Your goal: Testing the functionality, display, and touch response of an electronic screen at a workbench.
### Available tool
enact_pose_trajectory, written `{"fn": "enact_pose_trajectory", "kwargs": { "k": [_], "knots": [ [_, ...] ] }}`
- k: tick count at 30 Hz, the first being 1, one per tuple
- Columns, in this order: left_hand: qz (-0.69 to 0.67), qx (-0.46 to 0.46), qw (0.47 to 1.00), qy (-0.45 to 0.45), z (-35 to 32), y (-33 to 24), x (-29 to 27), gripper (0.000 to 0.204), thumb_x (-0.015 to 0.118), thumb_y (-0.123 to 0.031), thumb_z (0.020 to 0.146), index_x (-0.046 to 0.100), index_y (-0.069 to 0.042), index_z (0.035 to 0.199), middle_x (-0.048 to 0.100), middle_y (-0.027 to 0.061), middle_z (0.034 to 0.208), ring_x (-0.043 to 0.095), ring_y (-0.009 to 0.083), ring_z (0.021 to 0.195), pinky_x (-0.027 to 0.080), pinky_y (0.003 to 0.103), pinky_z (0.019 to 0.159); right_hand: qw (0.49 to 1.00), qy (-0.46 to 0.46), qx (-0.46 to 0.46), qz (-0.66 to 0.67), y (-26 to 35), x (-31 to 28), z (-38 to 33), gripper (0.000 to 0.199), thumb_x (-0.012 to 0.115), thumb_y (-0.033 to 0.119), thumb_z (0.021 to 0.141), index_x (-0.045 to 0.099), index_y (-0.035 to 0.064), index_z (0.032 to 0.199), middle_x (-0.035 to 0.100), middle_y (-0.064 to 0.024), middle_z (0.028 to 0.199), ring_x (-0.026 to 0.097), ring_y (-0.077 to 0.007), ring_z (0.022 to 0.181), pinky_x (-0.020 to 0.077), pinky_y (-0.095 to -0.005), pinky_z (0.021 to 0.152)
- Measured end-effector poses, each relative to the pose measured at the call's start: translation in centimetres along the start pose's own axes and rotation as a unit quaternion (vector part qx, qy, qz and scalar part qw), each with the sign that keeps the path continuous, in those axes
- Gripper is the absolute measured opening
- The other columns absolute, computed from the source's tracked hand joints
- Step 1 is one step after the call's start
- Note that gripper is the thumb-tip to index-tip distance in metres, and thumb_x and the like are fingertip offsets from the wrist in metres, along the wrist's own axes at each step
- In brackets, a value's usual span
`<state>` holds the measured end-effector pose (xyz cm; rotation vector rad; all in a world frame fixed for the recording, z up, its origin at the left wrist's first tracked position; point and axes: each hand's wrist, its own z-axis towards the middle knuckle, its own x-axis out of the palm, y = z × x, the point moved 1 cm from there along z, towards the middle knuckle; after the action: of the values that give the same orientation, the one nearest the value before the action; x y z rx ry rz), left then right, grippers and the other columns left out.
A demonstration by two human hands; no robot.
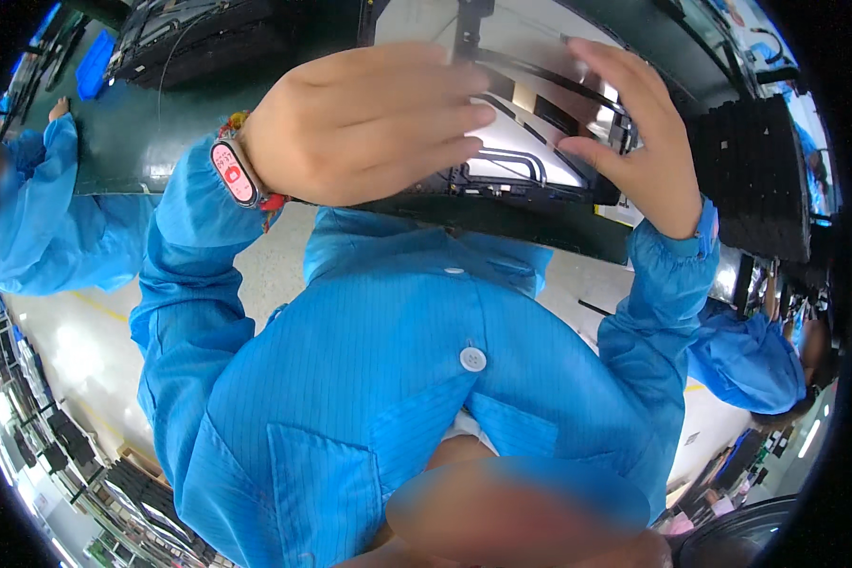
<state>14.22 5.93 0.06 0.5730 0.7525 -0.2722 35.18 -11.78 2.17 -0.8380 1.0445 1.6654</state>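
In front of me lies a flat device with a shiny, mirror-like surface (421, 26) and black parts along it, perhaps a panel or screen assembly. Black cables (516, 163) loop along its near edge. My left hand (364, 128) is stretched over the device's left part, palm down, its fingers extended and slightly blurred. They hide what lies beneath, so contact cannot be made out. Over the right end, my right hand (644, 142) has thumb and fingers spread apart around a dark strip. Nothing shows gripped in either hand.
A dark green table (114, 142) carries the work. Black stacked trays or frames (199, 47) stand at the far left, near a blue bin (96, 64). Another black stack (753, 175) rises at the right. Co-workers in blue sleeves sit at left (62, 227) and right (748, 360).
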Motion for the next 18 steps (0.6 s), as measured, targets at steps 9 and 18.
{"fn": "enact_pose_trajectory", "kwargs": {
  "k": [9, 18],
  "knots": [
    [-0.017, -0.014, 1.000, -0.009, 1.1, -0.3, 0.3, 0.021, 0.058, -0.012, 0.074, 0.067, -0.008, 0.094, 0.064, 0.0062, 0.106, 0.059, 0.0231, 0.104, 0.046, 0.036, 0.090, 0.979, 0.030, 0.133, 0.149, 0.2, -0.7, -0.8, 0.055, 0.063, -0.001, 0.066, 0.056, 0.0128, 0.119, 0.053, -0.0049, 0.088, 0.043, -0.0126, 0.069, 0.0400, -0.0230, 0.063],
    [-0.084, -0.004, 0.996, 0.006, 0.0, 0.3, 0.4, 0.023, 0.053, -0.011, 0.079, 0.065, -0.005, 0.097, 0.064, 0.0115, 0.105, 0.060, 0.0276, 0.102, 0.047, 0.039, 0.089, 0.928, 0.133, 0.099, 0.333, -3.2, -2.4, -2.4, 0.043, 0.062, 0.001, 0.071, 0.056, 0.0031, 0.113, 0.057, -0.0061, 0.103, 0.053, -0.0097, 0.081, 0.0417, -0.0224, 0.069]
  ]
}}
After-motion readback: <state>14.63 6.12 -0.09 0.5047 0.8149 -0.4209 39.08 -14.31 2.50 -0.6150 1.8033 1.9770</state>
